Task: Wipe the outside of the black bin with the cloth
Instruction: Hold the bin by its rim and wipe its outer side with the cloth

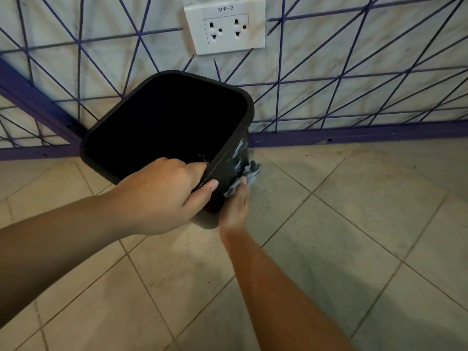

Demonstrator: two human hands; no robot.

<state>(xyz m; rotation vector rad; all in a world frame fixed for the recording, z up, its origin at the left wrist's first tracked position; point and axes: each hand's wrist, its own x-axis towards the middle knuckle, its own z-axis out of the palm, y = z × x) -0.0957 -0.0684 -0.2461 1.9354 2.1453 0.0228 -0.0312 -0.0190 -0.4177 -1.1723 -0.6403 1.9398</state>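
Gripping the tilted black bin (141, 138) (mouth toward camera) by its rim, left hand (162, 196); right hand (234, 206) clutching cloth (249, 173).

Open tiled floor (354, 224) lies right of the black bin (228, 138); the wall (354, 59) stands close behind.

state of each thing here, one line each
black bin: tilted, open top, nothing seen inside
cloth: bunched against the bin's outer side
left hand: grips the bin's rim
right hand: holds the cloth
wall socket: nothing plugged in
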